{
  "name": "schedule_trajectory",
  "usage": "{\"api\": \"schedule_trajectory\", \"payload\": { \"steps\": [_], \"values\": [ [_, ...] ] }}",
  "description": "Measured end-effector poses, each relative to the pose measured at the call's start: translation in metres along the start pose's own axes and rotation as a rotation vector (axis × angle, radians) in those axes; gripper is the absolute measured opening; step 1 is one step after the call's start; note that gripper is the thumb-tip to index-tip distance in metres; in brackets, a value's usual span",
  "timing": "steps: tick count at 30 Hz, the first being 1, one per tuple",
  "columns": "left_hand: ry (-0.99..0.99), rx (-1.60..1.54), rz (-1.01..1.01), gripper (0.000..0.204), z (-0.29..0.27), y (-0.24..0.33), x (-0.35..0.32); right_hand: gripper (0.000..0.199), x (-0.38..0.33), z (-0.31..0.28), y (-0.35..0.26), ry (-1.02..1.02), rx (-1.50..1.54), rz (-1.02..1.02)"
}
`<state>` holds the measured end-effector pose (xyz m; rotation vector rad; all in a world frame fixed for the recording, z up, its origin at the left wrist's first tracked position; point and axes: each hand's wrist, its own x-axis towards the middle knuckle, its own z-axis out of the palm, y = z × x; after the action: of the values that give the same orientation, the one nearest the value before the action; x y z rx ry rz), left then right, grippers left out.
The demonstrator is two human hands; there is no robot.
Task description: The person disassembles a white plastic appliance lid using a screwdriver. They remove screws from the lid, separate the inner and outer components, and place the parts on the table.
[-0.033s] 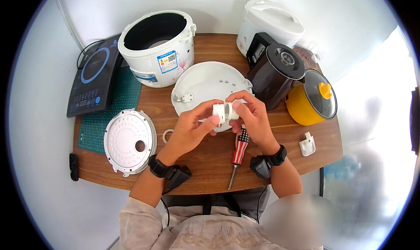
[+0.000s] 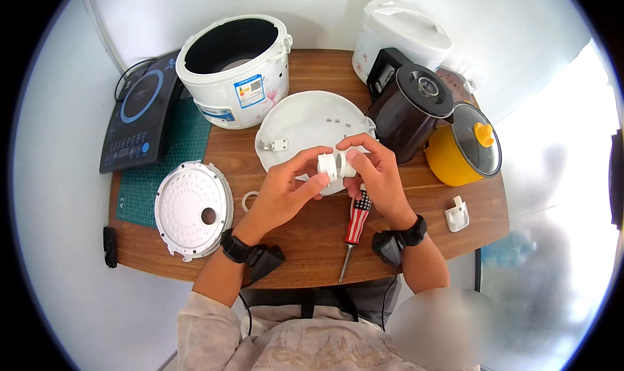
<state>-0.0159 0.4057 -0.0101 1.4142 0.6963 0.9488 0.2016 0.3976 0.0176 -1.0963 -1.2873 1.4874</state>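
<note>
Both the left hand (image 2: 286, 192) and right hand (image 2: 377, 176) pinch a small white cylindrical part (image 2: 336, 165) just above the white lid (image 2: 305, 121), so a slipping fingertip could drop it beside the screwdriver (image 2: 355, 225).

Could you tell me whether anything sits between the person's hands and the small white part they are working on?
Nothing visible does: the left hand and right hand both grip the small white part directly, above the white lid.

1. Bright, even daylight; strongest wash at 3 o'clock, overexposed, hazy.
2. Soft short shadows under the hands (image 2: 338, 182) on the wooden table (image 2: 312, 241).
3. Fisheye bending, black vignette at the rim.
4. Blurred patch at 5 o'clock.
</note>
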Motion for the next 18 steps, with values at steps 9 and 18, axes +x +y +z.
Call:
{"api": "schedule_trajectory", "payload": {
  "steps": [9, 18],
  "values": [
    [0.249, 0.626, 0.303, 0.046, 0.008, -0.003, 0.005, 0.024, 0.007, -0.008, 0.028, 0.295, -0.326, -0.484],
    [0.436, 0.916, 0.351, 0.030, -0.010, -0.005, -0.009, 0.034, -0.008, 0.009, 0.023, 0.430, -1.183, -0.666]
  ]
}}
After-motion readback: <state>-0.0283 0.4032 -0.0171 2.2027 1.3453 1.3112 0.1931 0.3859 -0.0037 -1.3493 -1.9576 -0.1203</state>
